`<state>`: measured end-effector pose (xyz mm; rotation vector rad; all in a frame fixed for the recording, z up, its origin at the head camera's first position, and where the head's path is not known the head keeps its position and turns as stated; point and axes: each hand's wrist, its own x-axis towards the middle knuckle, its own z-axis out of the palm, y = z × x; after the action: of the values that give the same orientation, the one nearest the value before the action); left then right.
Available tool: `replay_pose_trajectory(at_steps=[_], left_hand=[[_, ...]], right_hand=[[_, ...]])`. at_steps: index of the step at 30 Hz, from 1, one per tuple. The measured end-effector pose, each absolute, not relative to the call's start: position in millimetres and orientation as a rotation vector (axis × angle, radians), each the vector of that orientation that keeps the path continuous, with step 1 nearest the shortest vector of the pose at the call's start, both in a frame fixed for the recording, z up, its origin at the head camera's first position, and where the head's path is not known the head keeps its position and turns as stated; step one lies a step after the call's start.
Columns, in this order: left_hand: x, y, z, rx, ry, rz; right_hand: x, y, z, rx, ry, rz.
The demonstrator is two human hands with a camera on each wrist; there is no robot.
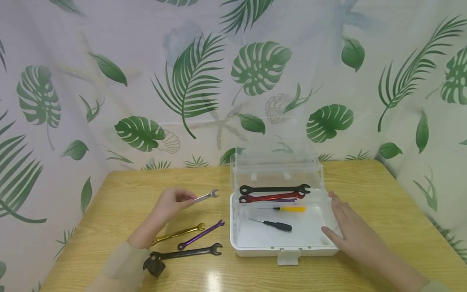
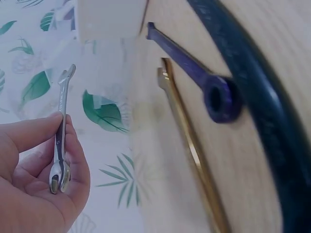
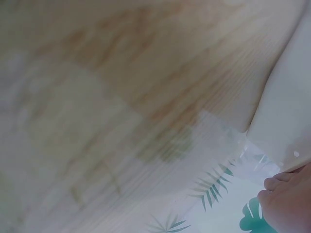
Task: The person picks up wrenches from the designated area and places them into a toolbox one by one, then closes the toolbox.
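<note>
My left hand (image 1: 171, 204) pinches a small silver wrench (image 1: 206, 196) above the table, its open end pointing right toward the box. In the left wrist view the silver wrench (image 2: 60, 131) lies between my thumb and fingers. My right hand (image 1: 346, 227) rests with straight fingers against the right wall of an open white plastic box (image 1: 288, 248). Inside the box lie a black wrench (image 1: 274, 189), a red wrench (image 1: 270, 197), a yellow-handled screwdriver (image 1: 288, 209) and a black-handled screwdriver (image 1: 271, 224).
On the wooden table (image 1: 120, 194) left of the box lie a gold wrench (image 1: 178, 233), a purple wrench (image 1: 200, 235) and a black wrench (image 1: 186, 253). The box's clear lid (image 1: 276, 166) stands open at the back. A leaf-print curtain (image 1: 189, 81) surrounds the table.
</note>
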<state>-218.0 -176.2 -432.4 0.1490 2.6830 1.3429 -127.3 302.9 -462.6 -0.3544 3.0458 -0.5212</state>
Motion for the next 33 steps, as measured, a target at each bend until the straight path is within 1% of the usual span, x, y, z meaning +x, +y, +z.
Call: replay_pose_trajectory(at_steps=[11, 23, 33], left_hand=[[-220.3, -160.5, -418.8, 0.174, 2.607, 1.395], [-232.0, -127.7, -411.2, 0.246, 2.588, 1.402], [-234.7, -102.5, -407.6, 0.339, 2.582, 1.401]], right_hand=[[-128.4, 302.9, -462.4, -0.359, 3.043, -0.525], [-127.2, 303.7, -462.8, -0.384, 3.066, -0.512], [-126.3, 305.0, -463.3, -0.41, 3.077, -0.508]])
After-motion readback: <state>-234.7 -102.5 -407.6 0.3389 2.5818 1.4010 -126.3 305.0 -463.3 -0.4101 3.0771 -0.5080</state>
